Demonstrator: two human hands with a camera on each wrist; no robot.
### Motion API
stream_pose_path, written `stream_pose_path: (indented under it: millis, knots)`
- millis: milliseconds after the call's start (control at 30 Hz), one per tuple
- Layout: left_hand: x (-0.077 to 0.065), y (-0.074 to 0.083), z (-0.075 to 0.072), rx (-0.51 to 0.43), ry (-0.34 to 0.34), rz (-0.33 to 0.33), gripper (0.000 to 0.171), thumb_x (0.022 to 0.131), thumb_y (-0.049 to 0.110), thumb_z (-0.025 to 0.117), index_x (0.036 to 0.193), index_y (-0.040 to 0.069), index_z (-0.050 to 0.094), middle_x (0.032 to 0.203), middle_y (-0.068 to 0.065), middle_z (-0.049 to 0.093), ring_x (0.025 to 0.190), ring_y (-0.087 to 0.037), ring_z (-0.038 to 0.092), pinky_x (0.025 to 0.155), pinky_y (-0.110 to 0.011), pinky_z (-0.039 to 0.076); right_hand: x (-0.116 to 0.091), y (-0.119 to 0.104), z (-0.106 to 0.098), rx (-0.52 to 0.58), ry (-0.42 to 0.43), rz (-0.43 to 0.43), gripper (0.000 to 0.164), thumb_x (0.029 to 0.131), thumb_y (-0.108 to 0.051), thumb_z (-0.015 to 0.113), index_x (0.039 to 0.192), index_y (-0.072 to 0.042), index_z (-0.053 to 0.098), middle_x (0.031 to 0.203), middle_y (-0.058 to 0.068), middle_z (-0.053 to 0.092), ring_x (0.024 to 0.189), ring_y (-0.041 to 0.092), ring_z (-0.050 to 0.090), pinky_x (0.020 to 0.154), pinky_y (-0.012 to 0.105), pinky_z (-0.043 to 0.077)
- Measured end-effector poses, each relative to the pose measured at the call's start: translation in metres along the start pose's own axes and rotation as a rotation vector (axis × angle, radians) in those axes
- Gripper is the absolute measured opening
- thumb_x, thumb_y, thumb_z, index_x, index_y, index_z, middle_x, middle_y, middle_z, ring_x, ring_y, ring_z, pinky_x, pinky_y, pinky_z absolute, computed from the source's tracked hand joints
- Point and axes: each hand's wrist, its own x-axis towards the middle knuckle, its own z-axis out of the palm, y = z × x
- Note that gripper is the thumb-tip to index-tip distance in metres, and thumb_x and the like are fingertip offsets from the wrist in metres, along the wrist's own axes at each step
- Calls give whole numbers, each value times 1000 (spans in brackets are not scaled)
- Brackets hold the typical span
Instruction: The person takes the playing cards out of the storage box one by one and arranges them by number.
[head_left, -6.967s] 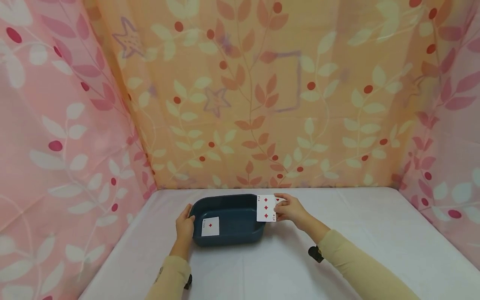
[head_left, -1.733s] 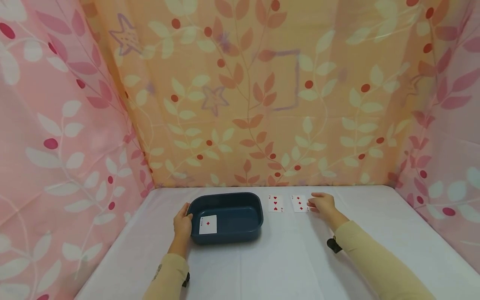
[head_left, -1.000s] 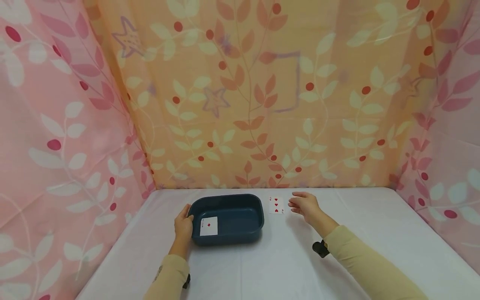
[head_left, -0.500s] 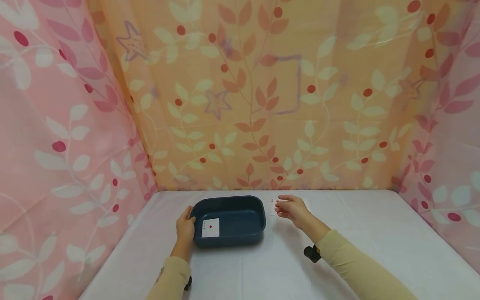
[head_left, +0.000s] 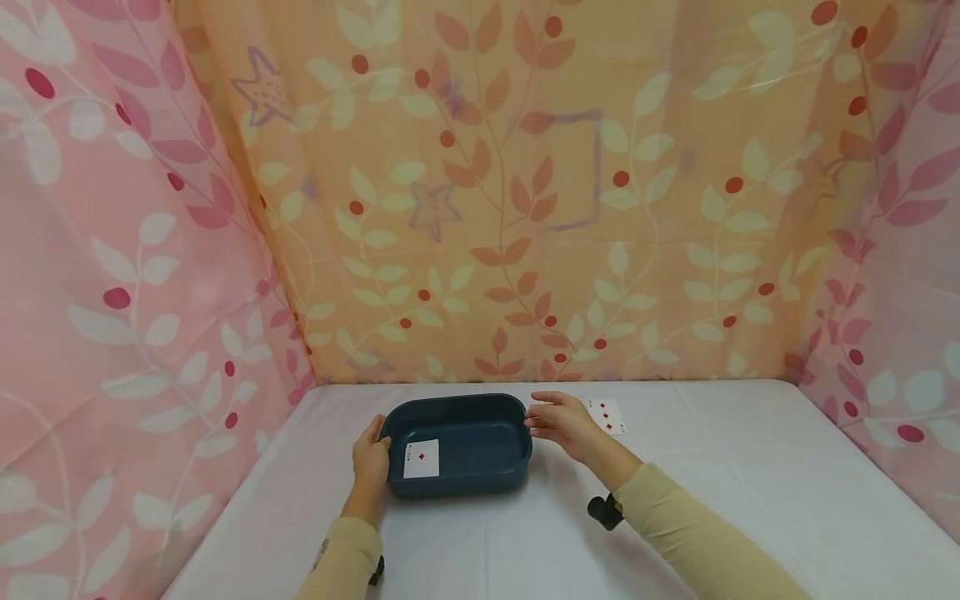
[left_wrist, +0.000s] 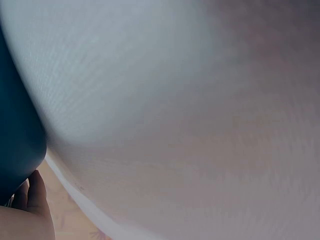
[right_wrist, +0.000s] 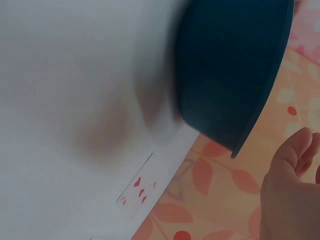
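Note:
My left hand (head_left: 371,454) grips the left end of a dark blue rectangular basin (head_left: 459,483), thumb at the rim; in the left wrist view only a few fingers (left_wrist: 37,192) show beside it. An ace of diamonds (head_left: 422,458) lies face up inside the basin, at the left. My right hand (head_left: 564,427) is at the basin's right rim with its fingers loosely extended, holding nothing. A three of diamonds card (head_left: 606,416) lies on the table beyond it. A three of hearts card (right_wrist: 139,191) lies flat in the right wrist view, mostly hidden behind my hand in the head view.
A white cloth covers the table (head_left: 697,492). An orange patterned curtain (head_left: 675,275) hangs along its back edge, with pink patterned curtains (head_left: 150,358) at both sides. A dark wrist camera (head_left: 605,512) sits under my right cuff.
Seven seconds ago my right hand held the three of diamonds over the basin's right rim; it was then set down farther right. That hand has since moved left to the rim. The left hand stays put.

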Motion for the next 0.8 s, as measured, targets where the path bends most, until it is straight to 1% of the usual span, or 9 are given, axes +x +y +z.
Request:
stream_pose_path:
  millis: [167, 333, 533, 733, 800]
  knots:
    - [0, -1, 0, 12, 0, -8, 51, 97, -6, 36, 148, -7, 28, 150, -23, 32, 143, -37, 22, 116, -48, 16, -1, 5, 13, 17, -60, -8, 49, 97, -2, 51, 141, 13, 33, 89, 10, 65, 71, 12, 65, 70, 25, 57]
    - [1, -1, 1, -5, 7, -5, 51, 96, -7, 37, 147, -7, 29, 149, -24, 32, 143, -37, 22, 116, -48, 17, -2, 11, 23, 41, -74, -23, 50, 98, -2, 50, 141, 14, 32, 85, 7, 64, 69, 11, 65, 71, 25, 57]
    - [1, 0, 3, 12, 15, 14, 51, 96, -8, 38, 146, -8, 31, 148, -24, 34, 142, -38, 25, 116, -47, 18, -2, 19, 35, 49, -98, -45, 48, 97, -1, 50, 139, 16, 32, 85, 7, 63, 69, 12, 66, 70, 26, 57]
    - [0, 1, 2, 34, 17, -11, 51, 97, -5, 38, 147, -6, 31, 149, -22, 34, 143, -37, 23, 116, -49, 17, -2, 28, 49, 30, -128, -52, 49, 96, -1, 51, 138, 17, 33, 86, 8, 64, 69, 11, 65, 69, 26, 56]
    - [0, 1, 1, 51, 24, -12, 51, 97, -4, 38, 147, -5, 32, 149, -21, 35, 143, -36, 24, 116, -49, 16, -1, 31, 54, 21, -127, -46, 48, 95, -1, 53, 137, 16, 36, 87, 9, 65, 69, 11, 65, 69, 26, 56]
